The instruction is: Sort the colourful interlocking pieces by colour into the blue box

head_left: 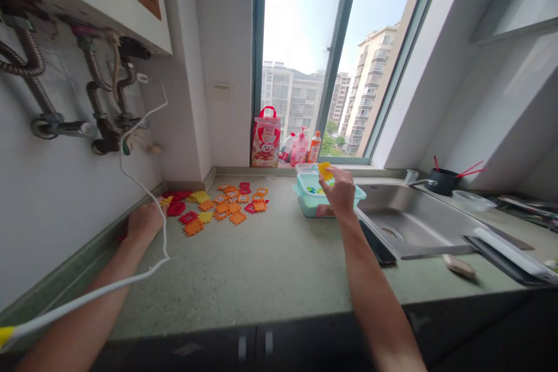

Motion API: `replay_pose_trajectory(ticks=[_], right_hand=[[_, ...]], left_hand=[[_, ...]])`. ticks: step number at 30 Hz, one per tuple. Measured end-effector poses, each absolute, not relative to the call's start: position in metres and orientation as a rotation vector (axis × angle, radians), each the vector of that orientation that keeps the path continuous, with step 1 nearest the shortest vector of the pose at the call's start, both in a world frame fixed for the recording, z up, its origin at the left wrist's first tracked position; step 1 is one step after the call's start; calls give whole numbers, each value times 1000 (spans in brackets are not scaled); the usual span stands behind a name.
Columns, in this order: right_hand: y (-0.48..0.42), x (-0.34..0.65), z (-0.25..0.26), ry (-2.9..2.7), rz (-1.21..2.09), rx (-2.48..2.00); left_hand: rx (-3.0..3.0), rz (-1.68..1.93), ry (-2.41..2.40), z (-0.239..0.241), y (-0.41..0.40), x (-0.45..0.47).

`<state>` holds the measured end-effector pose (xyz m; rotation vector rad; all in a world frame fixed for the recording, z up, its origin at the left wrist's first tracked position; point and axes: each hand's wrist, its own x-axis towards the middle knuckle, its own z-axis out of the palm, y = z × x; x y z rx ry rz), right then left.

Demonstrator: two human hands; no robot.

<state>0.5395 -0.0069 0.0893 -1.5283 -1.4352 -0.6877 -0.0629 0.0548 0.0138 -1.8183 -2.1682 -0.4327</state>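
Observation:
My right hand reaches out over a pale green plastic box on the counter, fingers pinched on a yellow toy piece held above the box. Several red, orange and yellow interlocking pieces lie spread on the counter to the left. My left hand rests at the left end of that spread, by the wall, fingers curled on the red and yellow pieces there; what it grips, if anything, is hidden.
A white cable hangs from wall pipes across my left arm. A steel sink lies right of the box, with a dark pot and utensils behind. Bottles and a red bag stand on the window sill.

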Motion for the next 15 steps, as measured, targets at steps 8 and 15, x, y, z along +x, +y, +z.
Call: replay_pose_trajectory(ticks=[8, 15], right_hand=[[-7, 502, 80, -1500, -762, -1570], [-25, 384, 50, -2087, -525, -1065]], left_hand=[[-1838, -463, -2156, 17, 47, -50], [-1944, -811, -1956, 22, 44, -45]])
